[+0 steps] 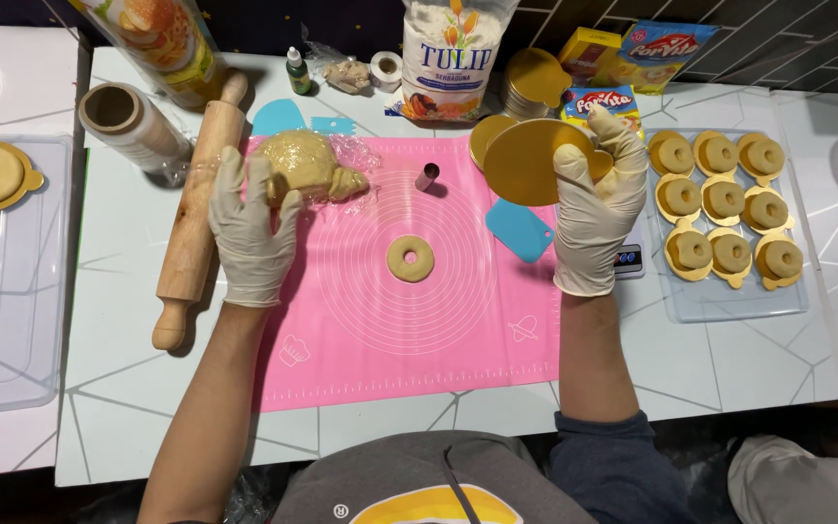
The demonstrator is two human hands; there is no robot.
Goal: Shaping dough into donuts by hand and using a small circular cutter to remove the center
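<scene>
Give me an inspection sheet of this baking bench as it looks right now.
Surface: white table with a pink mat.
Job's things: one dough ring mid-mat; wrapped dough lump; gold disc.
Clutter: rolling pin, small round cutter, blue scraper, flour bag, tray holding nine rings on gold discs.
Grippers: left hand gloved, resting on the dough lump; right hand gloved, holding the gold disc.
Cables: nothing seen.
Surroundings: dark tiled wall behind.

Baking setup, where everything sits

Dough ring (409, 258) lies on the mat (390, 340) between both hands. Dough lump (307, 167) under the left hand (249, 228), rolling pin (196, 213) just left of it. Tray (729, 301) of rings right of the right hand (594, 209), scraper (519, 231) just left.
</scene>
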